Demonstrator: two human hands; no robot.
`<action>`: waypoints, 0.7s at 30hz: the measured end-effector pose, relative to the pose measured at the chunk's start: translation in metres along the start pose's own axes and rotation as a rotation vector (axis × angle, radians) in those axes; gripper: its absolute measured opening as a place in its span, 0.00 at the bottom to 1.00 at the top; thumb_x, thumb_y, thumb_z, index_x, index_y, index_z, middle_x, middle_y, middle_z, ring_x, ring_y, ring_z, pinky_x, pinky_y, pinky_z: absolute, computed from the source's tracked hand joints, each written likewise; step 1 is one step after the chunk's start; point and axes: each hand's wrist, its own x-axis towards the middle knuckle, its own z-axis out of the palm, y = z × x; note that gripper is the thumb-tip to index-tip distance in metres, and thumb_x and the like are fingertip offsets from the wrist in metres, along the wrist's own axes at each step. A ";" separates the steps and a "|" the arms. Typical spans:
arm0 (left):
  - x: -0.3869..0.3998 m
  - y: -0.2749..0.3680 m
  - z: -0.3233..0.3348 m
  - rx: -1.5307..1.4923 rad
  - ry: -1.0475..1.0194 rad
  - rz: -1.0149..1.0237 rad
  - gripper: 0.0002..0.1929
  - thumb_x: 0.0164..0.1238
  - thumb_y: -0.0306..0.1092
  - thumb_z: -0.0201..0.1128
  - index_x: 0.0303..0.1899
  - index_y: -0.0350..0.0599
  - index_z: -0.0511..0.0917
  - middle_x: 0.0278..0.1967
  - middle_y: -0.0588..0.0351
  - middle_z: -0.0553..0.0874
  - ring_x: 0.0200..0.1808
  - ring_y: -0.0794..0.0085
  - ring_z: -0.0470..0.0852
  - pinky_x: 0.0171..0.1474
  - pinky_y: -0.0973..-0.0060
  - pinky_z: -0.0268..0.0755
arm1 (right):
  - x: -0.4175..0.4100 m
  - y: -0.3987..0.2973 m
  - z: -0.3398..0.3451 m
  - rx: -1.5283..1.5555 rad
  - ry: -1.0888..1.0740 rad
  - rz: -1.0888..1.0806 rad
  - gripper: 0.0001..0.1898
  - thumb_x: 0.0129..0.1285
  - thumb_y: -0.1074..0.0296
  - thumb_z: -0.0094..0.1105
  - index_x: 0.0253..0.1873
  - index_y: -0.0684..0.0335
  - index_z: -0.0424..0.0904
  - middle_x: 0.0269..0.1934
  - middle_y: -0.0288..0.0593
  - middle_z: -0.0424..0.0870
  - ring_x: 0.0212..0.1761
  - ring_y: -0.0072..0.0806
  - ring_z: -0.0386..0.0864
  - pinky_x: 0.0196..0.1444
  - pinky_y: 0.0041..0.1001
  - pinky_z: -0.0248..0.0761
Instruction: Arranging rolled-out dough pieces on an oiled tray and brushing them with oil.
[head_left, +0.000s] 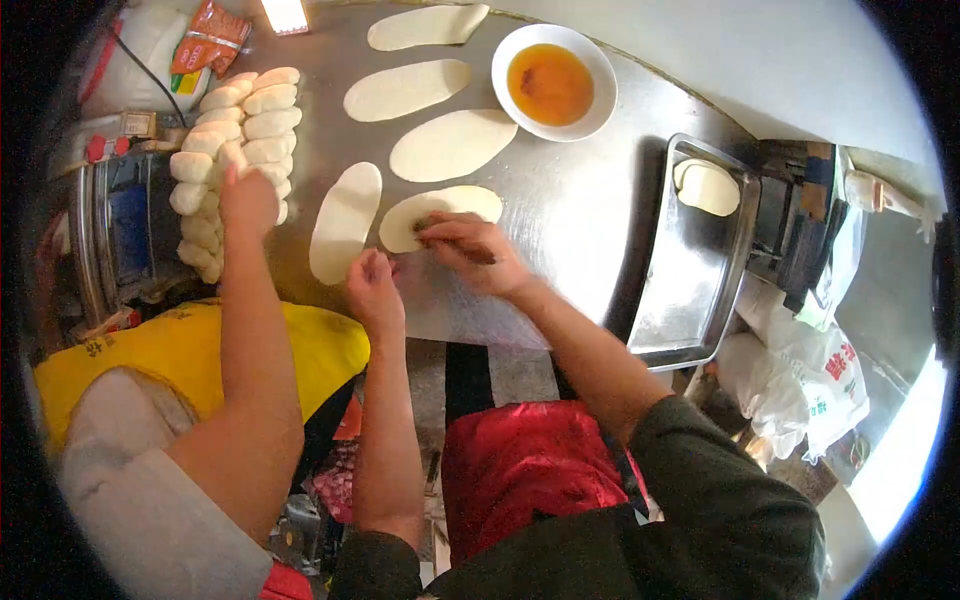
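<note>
My right hand (474, 251) is over the near edge of an oval sheet of dough (457, 202), its fingers curled around something brownish that I cannot make out. My left hand (375, 285) is near the table's front edge, fingers bent; whether it holds anything cannot be told. Just beyond it lies another long dough oval (346, 217), set more upright. Farther back are several flat dough ovals (454, 145) on the metal table (577, 195). A white bowl (606, 94) of orange-brown liquid stands behind them, close to the nearest oval.
A co-worker's hand (251, 199) reaches to rows of dough pieces (270, 124) at left. A metal tray (645, 345) at right holds flat dough pieces (709, 187). An orange packet (210, 37) lies at the back left; white plastic bags (806, 382) are beyond the tray.
</note>
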 end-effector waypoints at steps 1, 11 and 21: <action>0.001 0.012 0.011 -0.015 0.027 0.010 0.14 0.74 0.33 0.64 0.53 0.32 0.77 0.43 0.52 0.85 0.41 0.69 0.86 0.43 0.76 0.81 | -0.016 0.010 -0.022 0.079 0.009 0.117 0.13 0.66 0.80 0.63 0.53 0.65 0.86 0.56 0.51 0.86 0.65 0.42 0.80 0.66 0.37 0.73; -0.010 0.034 0.061 0.402 -0.048 0.283 0.08 0.76 0.30 0.62 0.46 0.33 0.78 0.37 0.54 0.84 0.36 0.75 0.80 0.36 0.74 0.78 | 0.006 0.018 -0.030 -0.864 0.146 0.531 0.14 0.67 0.70 0.51 0.54 0.65 0.79 0.47 0.52 0.82 0.56 0.48 0.79 0.58 0.46 0.74; -0.169 0.082 0.208 0.049 -0.410 0.220 0.11 0.80 0.29 0.57 0.53 0.30 0.73 0.47 0.46 0.84 0.43 0.66 0.87 0.44 0.67 0.89 | -0.139 0.001 -0.242 0.001 0.518 0.703 0.16 0.72 0.61 0.57 0.50 0.71 0.78 0.38 0.66 0.84 0.42 0.52 0.85 0.47 0.44 0.75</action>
